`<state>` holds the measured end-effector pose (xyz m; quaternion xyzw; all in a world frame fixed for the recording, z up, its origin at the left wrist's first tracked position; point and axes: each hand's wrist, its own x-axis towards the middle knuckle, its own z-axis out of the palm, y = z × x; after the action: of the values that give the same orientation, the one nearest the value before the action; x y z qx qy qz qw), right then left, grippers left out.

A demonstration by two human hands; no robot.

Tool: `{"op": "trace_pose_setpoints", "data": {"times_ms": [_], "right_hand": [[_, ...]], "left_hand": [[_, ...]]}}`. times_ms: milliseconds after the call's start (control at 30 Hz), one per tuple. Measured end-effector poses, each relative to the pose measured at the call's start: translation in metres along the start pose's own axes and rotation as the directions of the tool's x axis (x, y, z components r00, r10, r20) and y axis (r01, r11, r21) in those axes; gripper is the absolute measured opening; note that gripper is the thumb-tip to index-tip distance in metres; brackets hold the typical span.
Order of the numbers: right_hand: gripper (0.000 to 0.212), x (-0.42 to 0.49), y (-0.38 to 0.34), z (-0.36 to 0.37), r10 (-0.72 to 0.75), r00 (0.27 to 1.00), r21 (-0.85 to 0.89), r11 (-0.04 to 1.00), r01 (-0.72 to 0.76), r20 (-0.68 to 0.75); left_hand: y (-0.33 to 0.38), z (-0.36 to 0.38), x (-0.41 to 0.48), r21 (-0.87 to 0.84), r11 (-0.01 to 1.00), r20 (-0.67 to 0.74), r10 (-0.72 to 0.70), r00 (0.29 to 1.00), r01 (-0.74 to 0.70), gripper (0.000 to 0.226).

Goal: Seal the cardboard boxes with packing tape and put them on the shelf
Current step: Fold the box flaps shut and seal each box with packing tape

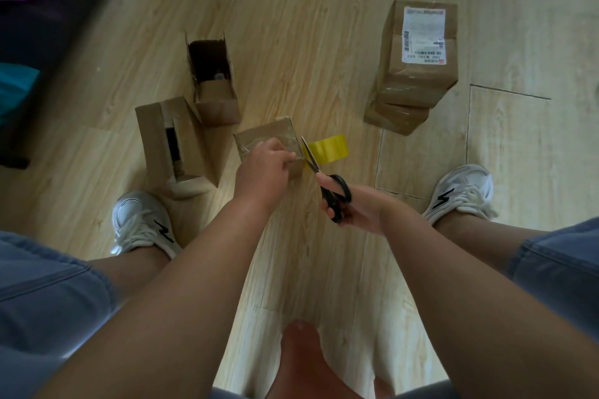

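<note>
The left hand [265, 161] is pinching tape [299, 159] on a glossy cardboard box [267, 134]. The right hand [351, 208] is gripping black scissors [337, 194] against the yellow roll [330, 149], open boxes [216, 107] standing nearby.

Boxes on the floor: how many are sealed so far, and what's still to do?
Done: two stacked boxes on the right look taped shut. In hand: the left hand pinches the tape strip on the small box while the right hand holds scissors at it, beside the yellow roll. Left: two open boxes still need sealing, and nothing is shelved; no shelf shows.
</note>
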<state>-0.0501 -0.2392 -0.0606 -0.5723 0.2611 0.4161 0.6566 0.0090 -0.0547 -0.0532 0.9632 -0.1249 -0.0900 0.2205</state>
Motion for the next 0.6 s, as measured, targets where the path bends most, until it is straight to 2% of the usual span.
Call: {"op": "trace_pose_setpoints", "data": {"times_ms": [200,400,500,600], "right_hand": [[0.05,0.008,-0.005,-0.001,-0.023,0.998,-0.038,0.999,0.021,-0.063],[0.048,0.006,-0.003,-0.009,-0.038,0.998,-0.047,0.998,0.037,-0.039],[0.047,0.006,-0.001,-0.01,-0.047,0.999,-0.046,0.998,0.046,-0.015],[0.046,0.007,-0.001,-0.011,-0.04,0.999,-0.049,0.998,0.039,-0.016]], "left_hand": [[0.002,-0.007,0.019,-0.012,0.998,0.004,-0.054,0.999,0.054,0.024],[0.014,-0.007,0.041,-0.006,0.999,-0.015,0.034,0.999,-0.034,0.024],[0.03,-0.003,0.062,0.034,0.995,0.184,0.085,0.979,-0.093,0.032],[0.042,0.005,0.08,0.165,0.976,0.415,0.064,0.908,-0.144,0.039]]}}
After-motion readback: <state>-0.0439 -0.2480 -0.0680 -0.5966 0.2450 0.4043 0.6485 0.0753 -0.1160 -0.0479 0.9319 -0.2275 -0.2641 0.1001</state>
